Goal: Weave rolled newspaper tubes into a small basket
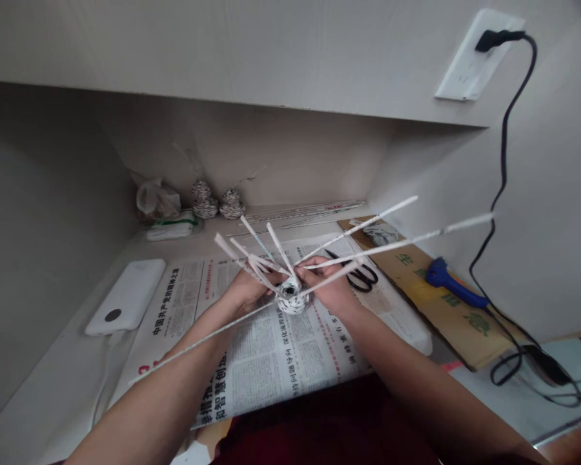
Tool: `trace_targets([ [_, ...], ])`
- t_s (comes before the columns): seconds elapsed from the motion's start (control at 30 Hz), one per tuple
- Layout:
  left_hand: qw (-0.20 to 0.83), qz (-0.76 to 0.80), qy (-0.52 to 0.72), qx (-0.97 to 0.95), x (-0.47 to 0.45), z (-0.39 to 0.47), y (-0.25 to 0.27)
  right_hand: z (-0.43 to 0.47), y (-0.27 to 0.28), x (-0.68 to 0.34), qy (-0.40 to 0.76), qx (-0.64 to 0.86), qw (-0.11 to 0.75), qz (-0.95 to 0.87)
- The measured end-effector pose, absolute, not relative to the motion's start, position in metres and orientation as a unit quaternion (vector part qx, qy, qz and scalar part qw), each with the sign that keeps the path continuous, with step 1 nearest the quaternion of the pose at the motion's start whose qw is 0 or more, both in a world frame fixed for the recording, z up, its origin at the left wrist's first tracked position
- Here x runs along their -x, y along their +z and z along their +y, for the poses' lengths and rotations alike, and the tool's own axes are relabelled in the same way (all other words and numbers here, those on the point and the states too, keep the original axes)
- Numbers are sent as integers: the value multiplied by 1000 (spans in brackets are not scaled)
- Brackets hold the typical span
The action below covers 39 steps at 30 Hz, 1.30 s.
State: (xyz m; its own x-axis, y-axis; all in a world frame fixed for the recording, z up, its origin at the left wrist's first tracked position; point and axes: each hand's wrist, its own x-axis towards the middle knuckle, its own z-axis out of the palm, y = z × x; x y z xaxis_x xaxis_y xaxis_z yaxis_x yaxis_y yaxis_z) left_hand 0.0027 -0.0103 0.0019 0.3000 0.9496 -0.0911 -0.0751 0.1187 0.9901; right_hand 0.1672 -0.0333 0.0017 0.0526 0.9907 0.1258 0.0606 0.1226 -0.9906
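Between my hands is a small round woven basket of rolled newspaper (pixel 293 303), with a dark hole in its top. Several rolled paper tubes (pixel 397 245) stick out from it like spokes, and one long thin tube runs down over my left forearm. My left hand (pixel 253 286) is closed on the basket's left side and the tubes there. With its fingertips pinched, my right hand (pixel 326 281) grips a paper tube at the basket's upper right. Both sets of fingers are partly hidden by the tubes. Black scissors (pixel 363 278) lie just beyond my right hand.
Newspaper (pixel 174 303) covers the work surface. At the back stand woven gourd shapes (pixel 206 200), a plastic bag (pixel 157 199) and loose paper tubes (pixel 300 214). A white power bank (pixel 126 297) lies left; a blue glue gun (pixel 455 284) rests on cardboard (pixel 416 284) at right, near a black cord (pixel 503 148).
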Motion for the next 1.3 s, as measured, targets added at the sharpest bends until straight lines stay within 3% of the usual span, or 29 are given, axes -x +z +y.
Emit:
trace_targets([
  [0.3,532,493,430,-538,-4,-12,11,-33,-14,-178,484,525,496,-494],
  [0.4,478,524,418,-567,-1,-13,15,-41,-10,-181,440,547,452,-551],
  [0.5,456,494,418,-611,0,-15,16,-52,2,-177,390,529,478,-583],
  [0.73,474,470,416,-618,-3,-16,11,-53,5,-169,307,545,437,-646],
  [0.9,484,461,415,-617,-5,-13,6,-48,1,-167,285,569,458,-621],
  [1.03,490,459,428,-605,-7,-11,1,-42,4,-165,305,573,482,-588],
  [1.3,468,443,459,-611,-12,-13,-4,-33,-5,-161,470,525,578,-412],
])
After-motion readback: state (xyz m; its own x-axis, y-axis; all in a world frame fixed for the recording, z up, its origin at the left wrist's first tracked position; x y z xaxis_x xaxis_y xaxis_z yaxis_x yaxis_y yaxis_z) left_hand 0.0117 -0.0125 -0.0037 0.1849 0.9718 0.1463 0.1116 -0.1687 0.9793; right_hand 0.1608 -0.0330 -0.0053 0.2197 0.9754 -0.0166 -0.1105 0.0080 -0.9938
